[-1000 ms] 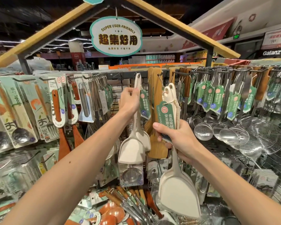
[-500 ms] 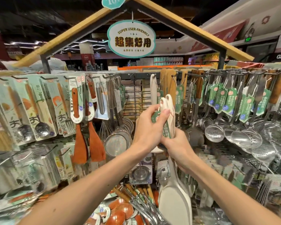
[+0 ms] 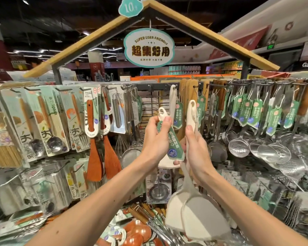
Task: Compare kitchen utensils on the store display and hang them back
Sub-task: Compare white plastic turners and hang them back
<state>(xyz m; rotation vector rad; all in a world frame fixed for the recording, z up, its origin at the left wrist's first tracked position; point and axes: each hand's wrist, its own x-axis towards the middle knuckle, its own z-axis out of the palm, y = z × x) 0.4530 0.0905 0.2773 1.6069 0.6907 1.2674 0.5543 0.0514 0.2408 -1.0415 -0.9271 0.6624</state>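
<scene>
My left hand (image 3: 155, 139) pinches the upper handle of a cream spatula (image 3: 161, 112) that carries a green price tag (image 3: 172, 142). My right hand (image 3: 196, 148) grips the handle of a second cream spatula (image 3: 191, 112) just to the right. The two handles fan apart at the top, and their wide blades (image 3: 197, 219) overlap low in front of the display. A third cream spatula (image 3: 172, 96) hangs on a hook behind my hands, at the middle of the rack.
Wooden spatulas (image 3: 94, 157) and carded spoons (image 3: 53, 121) hang to the left. Steel skimmers and ladles (image 3: 238, 148) with green tags hang to the right. A bin of red spoons and tongs (image 3: 140, 231) lies below. A roofed sign (image 3: 148, 48) hangs overhead.
My left hand came down from the hanging spatula to the pair in my right hand. It now holds one handle apart from the other. The view tilted up.
</scene>
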